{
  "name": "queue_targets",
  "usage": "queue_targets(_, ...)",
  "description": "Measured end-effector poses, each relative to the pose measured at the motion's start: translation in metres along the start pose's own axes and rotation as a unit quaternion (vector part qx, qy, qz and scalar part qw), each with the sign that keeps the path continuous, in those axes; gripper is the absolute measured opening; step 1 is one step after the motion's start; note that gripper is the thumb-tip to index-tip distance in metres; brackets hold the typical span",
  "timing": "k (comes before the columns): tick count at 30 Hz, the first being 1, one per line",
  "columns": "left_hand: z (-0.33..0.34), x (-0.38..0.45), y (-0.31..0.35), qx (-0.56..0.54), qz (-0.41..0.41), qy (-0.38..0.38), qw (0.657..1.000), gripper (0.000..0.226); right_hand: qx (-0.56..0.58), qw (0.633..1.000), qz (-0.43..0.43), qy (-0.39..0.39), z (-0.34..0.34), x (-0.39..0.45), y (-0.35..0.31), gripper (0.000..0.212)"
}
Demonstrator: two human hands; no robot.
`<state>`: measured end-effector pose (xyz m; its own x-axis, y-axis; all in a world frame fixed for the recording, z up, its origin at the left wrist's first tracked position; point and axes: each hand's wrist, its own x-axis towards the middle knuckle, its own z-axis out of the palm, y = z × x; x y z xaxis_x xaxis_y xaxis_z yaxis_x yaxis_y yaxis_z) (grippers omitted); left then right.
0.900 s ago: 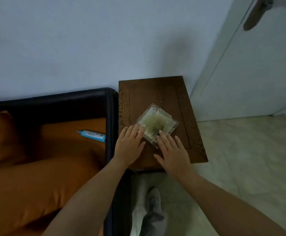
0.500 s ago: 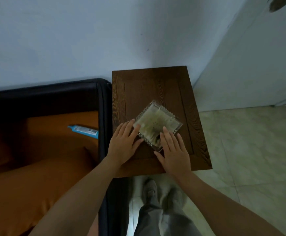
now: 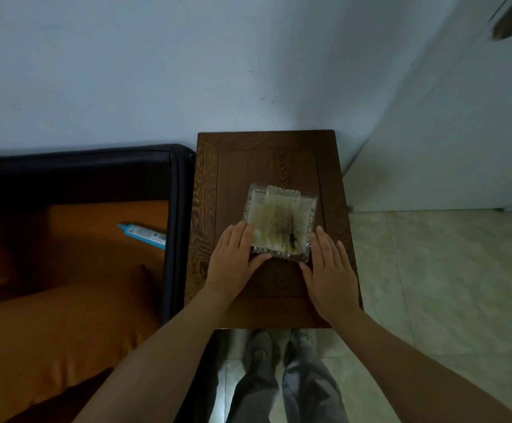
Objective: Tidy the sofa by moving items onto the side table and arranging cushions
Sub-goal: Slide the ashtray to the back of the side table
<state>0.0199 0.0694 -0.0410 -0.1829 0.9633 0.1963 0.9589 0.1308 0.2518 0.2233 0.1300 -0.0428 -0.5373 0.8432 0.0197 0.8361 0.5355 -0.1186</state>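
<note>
Squaring a glass ashtray [image 3: 280, 222] on the dark wooden desk [image 3: 206, 184] appears to be the step in hand: the dish rests flat near the middle of the top, its sides roughly parallel with the desk's edges. The left hand [image 3: 236, 261] lies open, fingers extended and close together, its fingertips against the near left corner of the ashtray and the thumb along the near rim. The right hand [image 3: 329, 270] is likewise flat and open, fingers straight, its inner edge touching or just beside the near right corner; which of the two cannot be told. Neither hand grips anything; both rest with palms down on or just above the desk.

A blue tube [image 3: 145, 236] lies on the orange seat of the sofa [image 3: 102, 227], close against the dark armrest and just beside the desk. Orange cushions [image 3: 65, 325] sit untidily nearer the person.

Judging from this, the ashtray looks placed, so the next move likely calls for lifting the hands away, reaching left over the armrest for the tube, and carrying it to a bare part of the desk
</note>
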Motion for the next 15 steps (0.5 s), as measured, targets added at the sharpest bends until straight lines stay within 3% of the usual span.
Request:
queue_targets(10,0.010,0.030,0.024,-0.028,-0.047,0.033,0.998,0.066,0.037,0.999,-0.001,-0.004,-0.003,0.035,0.021,0.063)
queue_targets(15,0.018,0.052,0.036,-0.024,-0.055,0.039,0.997,0.066,0.067,0.997,0.016,-0.015,-0.005,0.063,0.027,0.078)
